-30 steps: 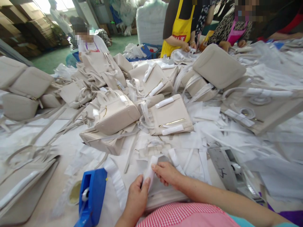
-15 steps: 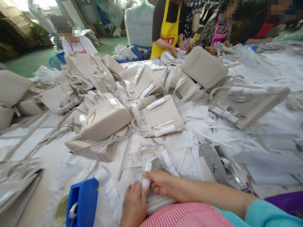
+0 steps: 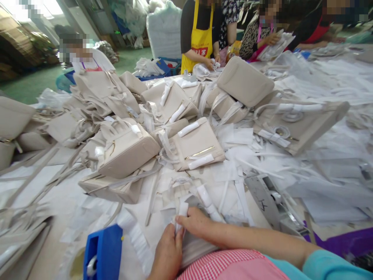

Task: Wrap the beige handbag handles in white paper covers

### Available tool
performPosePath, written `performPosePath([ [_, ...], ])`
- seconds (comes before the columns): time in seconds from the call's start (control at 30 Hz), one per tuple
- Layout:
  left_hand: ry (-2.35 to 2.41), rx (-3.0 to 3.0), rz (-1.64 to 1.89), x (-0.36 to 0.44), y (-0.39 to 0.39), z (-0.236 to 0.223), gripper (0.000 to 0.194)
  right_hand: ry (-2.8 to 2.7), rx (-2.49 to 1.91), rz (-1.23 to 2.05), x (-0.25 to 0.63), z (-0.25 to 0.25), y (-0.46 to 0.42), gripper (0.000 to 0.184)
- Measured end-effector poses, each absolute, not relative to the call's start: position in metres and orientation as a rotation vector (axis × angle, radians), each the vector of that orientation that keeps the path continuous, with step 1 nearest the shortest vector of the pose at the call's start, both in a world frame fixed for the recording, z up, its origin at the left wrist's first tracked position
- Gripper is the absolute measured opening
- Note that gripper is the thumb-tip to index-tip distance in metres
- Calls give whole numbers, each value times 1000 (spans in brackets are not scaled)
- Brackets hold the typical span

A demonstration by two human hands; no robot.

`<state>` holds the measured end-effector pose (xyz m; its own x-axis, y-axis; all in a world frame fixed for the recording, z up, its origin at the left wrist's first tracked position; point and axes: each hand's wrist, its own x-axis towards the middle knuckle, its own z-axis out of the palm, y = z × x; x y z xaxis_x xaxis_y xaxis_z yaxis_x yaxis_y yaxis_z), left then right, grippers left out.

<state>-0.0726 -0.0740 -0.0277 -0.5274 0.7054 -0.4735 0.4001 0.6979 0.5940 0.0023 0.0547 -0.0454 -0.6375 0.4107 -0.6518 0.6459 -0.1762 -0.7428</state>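
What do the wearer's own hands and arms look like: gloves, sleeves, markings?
Left hand and right hand: bare, no gloves. Right forearm: bare, no watch or band visible; a turquoise fabric sleeve ends near the elbow. Left sleeve: out of frame. Also worn: a pink apron with red-and-white checked fabric.

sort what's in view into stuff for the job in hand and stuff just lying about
In hand:
white wrap, between the fingers of the left hand and right hand
what looks like a bag, beneath them

Lying about, untouched:
blue dispenser, perhaps for the same work
grey dispenser, likewise
zipped bag
paper sheets
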Motion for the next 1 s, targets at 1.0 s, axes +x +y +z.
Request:
performPosePath([
  [1.0, 2176, 916, 594, -96, -78, -44, 34, 2237, 1174, -1541, -9, -28, 74, 43],
])
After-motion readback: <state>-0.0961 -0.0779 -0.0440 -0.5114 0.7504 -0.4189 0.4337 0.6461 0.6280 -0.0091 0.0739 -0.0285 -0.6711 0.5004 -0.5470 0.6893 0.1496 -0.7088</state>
